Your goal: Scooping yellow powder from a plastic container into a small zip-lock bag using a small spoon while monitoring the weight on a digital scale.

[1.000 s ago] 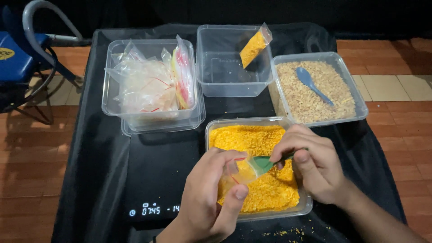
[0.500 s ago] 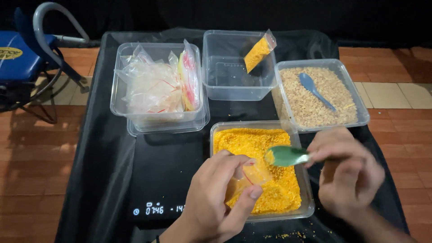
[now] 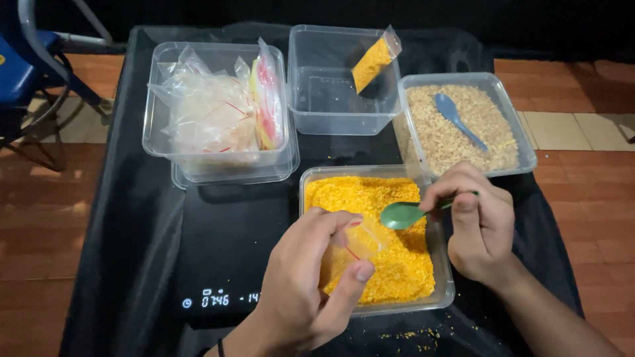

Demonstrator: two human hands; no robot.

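My left hand (image 3: 305, 281) holds a small clear plastic bag (image 3: 354, 243) open over a clear tub of yellow-orange grains (image 3: 377, 198). The bag has some of those grains in it. My right hand (image 3: 477, 221) grips a green spoon (image 3: 402, 214) by its handle, with the bowl of the spoon just right of the bag's mouth and above the tub. The spoon looks empty.
A tub of pale tan grains (image 3: 463, 129) with a blue spoon (image 3: 456, 118) sits at back right. A clear tub (image 3: 331, 86) holds one filled bag (image 3: 372, 61). A tub of empty plastic bags (image 3: 218, 112) stands at back left. A black scale (image 3: 218, 264) shows a lit display. Blue chair (image 3: 26, 73) at left.
My right hand lifted the green spoon from the bag's mouth, swung it out to the right, then brought it back near the bag. The left hand kept holding the bag.
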